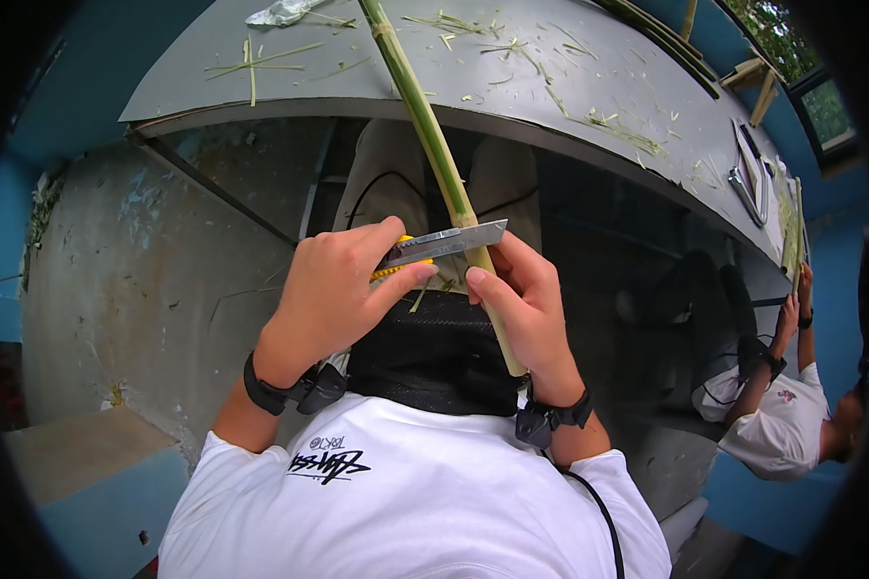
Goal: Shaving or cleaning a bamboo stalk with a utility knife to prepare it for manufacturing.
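Observation:
My left hand is closed around a yellow utility knife. Its grey blade is extended and lies across a long bamboo pole, at the border between green skin and a paler, scraped stretch. My right hand grips that pale lower part just below the blade, thumb on top and fingers behind. The pole slants from the tabletop toward my waist, its near end over my lap. A thin shaving hangs beside the pole under the knife.
Shavings litter the grey table, along with crossed strips at left. A hacksaw lies at the right edge. Another person sits at right, hands on bamboo pieces. A box-like block stands lower left.

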### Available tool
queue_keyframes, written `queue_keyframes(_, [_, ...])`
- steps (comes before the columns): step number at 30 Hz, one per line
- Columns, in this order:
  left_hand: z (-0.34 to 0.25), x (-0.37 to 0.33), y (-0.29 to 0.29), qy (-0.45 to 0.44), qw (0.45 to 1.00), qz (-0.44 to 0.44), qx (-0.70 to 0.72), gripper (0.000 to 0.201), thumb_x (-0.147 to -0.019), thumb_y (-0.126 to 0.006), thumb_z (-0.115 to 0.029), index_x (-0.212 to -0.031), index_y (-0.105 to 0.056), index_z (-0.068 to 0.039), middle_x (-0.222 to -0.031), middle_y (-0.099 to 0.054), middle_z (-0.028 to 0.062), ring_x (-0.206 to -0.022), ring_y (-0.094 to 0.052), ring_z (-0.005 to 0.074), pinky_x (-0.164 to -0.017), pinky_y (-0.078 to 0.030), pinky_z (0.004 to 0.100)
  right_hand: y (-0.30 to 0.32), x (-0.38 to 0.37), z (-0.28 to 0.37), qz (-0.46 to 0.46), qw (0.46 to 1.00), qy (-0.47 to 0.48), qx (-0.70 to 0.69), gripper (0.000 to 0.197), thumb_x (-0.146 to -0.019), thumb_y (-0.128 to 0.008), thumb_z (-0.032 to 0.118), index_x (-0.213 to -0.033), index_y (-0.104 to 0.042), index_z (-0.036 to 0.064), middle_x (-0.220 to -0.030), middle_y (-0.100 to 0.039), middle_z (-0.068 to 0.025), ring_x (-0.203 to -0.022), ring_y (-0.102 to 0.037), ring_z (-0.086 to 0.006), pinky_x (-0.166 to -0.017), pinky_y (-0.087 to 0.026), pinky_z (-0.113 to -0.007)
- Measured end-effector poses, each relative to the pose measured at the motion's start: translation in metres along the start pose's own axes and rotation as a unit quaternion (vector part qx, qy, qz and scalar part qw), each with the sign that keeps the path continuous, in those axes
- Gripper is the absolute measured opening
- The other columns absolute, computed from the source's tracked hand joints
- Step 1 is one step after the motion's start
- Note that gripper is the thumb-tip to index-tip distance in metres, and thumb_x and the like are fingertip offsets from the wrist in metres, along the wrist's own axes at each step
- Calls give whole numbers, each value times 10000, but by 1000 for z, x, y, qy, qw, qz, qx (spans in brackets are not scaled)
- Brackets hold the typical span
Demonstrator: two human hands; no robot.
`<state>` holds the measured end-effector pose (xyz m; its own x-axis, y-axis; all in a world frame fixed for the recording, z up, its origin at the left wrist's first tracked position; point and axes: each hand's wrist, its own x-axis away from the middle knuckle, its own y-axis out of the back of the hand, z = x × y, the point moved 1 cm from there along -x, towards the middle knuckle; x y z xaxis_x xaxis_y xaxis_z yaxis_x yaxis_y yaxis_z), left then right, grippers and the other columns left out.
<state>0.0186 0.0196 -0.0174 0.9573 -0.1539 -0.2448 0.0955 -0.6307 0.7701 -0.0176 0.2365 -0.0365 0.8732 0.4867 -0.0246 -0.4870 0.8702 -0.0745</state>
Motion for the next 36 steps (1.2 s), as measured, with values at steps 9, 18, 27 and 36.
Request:
queue_keyframes(9, [3, 0, 6, 0, 999, -35, 10, 376, -905, -754, -363, -875, -603, -19, -672, -578, 165, -582, -581, 371, -534, -419, 395, 2, 0, -4, 4, 1000, -10, -6, 366, -969, -655, 99, -1297, -596, -53, -989, -679, -54, -849, -609, -88, -763, -516, -246])
queue_keyframes(18, [10, -3, 7, 4, 1000, -3, -18, 407, -889, -763, -388, -848, -605, -15, -656, -564, 173, -583, -582, 371, -536, -418, 401, 4, 0, -5, 2, 1000, -8, -6, 376, -966, -664, 107, -1299, -594, -54, -970, -673, -45, -827, -601, -82, -747, -508, -239])
queue_keyframes(27, [8, -5, 8, 26, 999, 27, -31, 477, -902, -744, -456, -801, -596, -14, -642, -568, 170, -569, -569, 377, -532, -410, 418, 7, 3, -8, -25, 1000, 0, 12, 454, -951, -672, 78, -1382, -611, -49, -884, -657, -21, -744, -566, -70, -669, -469, -228])
queue_keyframes(36, [28, -30, 38, 83, 980, -106, -144, 522, -984, -636, -491, -784, -580, -12, -626, -557, 190, -626, -571, 445, -562, -415, 482, 14, 16, -3, 20, 996, 18, 87, 423, -931, -678, 80, -1336, -650, -37, -764, -636, -33, -626, -516, -79, -583, -399, -240])
